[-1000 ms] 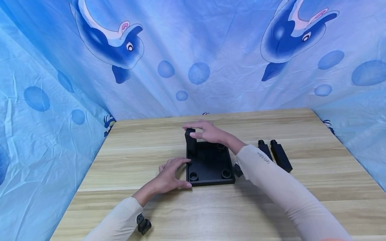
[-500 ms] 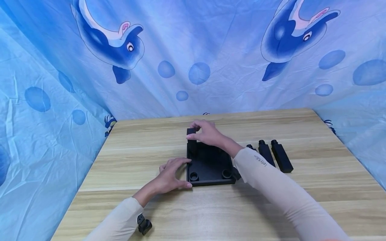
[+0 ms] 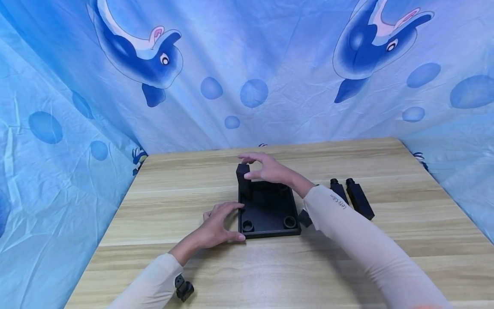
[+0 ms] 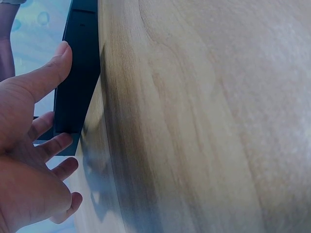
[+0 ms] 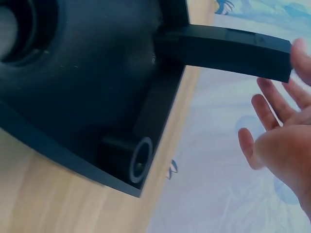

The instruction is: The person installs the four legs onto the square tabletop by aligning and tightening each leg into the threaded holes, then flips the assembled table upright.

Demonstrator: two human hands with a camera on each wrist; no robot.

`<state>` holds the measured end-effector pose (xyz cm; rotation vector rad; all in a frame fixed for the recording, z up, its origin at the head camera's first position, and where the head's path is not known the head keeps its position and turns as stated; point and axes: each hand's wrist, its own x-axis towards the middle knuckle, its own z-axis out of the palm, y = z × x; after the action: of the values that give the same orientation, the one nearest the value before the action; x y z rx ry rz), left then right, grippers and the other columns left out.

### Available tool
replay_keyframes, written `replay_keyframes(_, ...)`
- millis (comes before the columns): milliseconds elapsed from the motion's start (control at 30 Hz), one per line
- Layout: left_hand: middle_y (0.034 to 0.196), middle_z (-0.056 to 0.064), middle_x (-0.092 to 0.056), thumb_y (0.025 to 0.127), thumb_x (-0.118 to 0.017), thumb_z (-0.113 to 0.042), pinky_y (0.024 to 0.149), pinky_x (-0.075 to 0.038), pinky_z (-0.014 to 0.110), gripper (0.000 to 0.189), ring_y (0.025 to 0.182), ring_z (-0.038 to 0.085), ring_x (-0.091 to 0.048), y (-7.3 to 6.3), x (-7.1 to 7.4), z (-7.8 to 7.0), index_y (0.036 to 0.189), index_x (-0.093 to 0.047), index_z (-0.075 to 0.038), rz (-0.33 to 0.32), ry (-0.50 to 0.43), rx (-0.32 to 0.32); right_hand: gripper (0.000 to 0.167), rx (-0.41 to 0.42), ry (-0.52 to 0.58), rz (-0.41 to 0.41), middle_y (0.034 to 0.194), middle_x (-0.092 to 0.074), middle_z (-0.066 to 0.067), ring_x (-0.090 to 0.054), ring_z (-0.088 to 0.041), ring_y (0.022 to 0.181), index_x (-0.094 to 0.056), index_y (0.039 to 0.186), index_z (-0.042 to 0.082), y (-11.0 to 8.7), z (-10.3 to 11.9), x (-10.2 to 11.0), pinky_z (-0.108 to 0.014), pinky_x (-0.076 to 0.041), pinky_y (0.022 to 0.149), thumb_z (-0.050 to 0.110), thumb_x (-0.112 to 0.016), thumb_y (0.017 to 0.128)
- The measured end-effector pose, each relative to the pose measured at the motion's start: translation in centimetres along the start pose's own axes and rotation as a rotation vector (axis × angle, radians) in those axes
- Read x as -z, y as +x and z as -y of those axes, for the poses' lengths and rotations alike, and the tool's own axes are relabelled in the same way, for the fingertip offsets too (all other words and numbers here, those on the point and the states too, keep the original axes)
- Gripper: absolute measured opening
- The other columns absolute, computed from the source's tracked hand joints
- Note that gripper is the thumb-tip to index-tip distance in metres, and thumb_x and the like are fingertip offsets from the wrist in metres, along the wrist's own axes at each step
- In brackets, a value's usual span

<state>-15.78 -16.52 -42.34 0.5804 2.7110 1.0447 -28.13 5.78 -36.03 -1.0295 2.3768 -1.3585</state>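
Note:
A black square base (image 3: 268, 214) with a raised rim lies on the table, round sockets in its corners. One black leg (image 3: 244, 182) stands upright at its far left corner; the right wrist view shows this bar (image 5: 233, 51) jutting from the base. My right hand (image 3: 270, 169) is at the top of the leg, thumb touching it. Its other fingers are spread loosely past the leg. At the base's left side, my left hand (image 3: 216, 225) rests with thumb near the front corner and index finger farther back. The left wrist view shows the thumb (image 4: 56, 65) against the base.
Two loose black legs (image 3: 360, 201) with narrow round ends lie to the right, one partly covered by the right sleeve (image 3: 343, 219). The tip of another shows above that sleeve. A blue dolphin-print curtain (image 3: 254, 56) rises behind the wooden table (image 3: 185, 171).
Half a second ago my right fingers were gripping the leg's top; now they have loosened and spread. The leg has turned slightly. My left hand has stayed in place.

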Motion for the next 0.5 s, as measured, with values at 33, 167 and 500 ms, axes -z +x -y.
replay_keyframes(33, 0.148, 0.001, -0.040, 0.069, -0.086, -0.039, 0.094, -0.017, 0.051, 0.084, 0.134, 0.025, -0.029, 0.0, 0.0, 0.0, 0.141, -0.047, -0.021, -0.001, -0.002, -0.001, 0.055, 0.010, 0.007, 0.021, 0.140, -0.050, -0.007, -0.044, -0.024, 0.127, -0.047, 0.143, 0.015, 0.0, 0.1, 0.1, -0.051, -0.033, 0.105, 0.014, -0.066, 0.092)
replay_keyframes(167, 0.148, 0.001, -0.040, 0.069, -0.086, -0.038, 0.094, -0.017, 0.051, 0.084, 0.135, 0.025, -0.028, 0.0, 0.1, 0.0, 0.142, -0.046, -0.021, 0.002, -0.007, 0.000, 0.048, 0.016, -0.007, 0.056, 0.143, -0.049, -0.002, -0.039, -0.020, 0.134, -0.053, 0.139, 0.015, 0.1, 0.4, 0.3, -0.044, -0.033, 0.107, 0.007, -0.062, 0.093)
replay_keyframes(500, 0.148, 0.002, -0.041, 0.070, -0.086, -0.038, 0.093, -0.017, 0.051, 0.084, 0.134, 0.025, -0.029, 0.0, 0.1, -0.1, 0.142, -0.046, -0.020, 0.004, -0.008, -0.009, 0.029, -0.015, -0.144, -0.150, 0.104, -0.062, -0.006, -0.056, -0.029, 0.104, -0.062, 0.109, 0.009, 0.1, 0.6, -0.8, -0.042, -0.044, 0.091, 0.019, -0.075, 0.085)
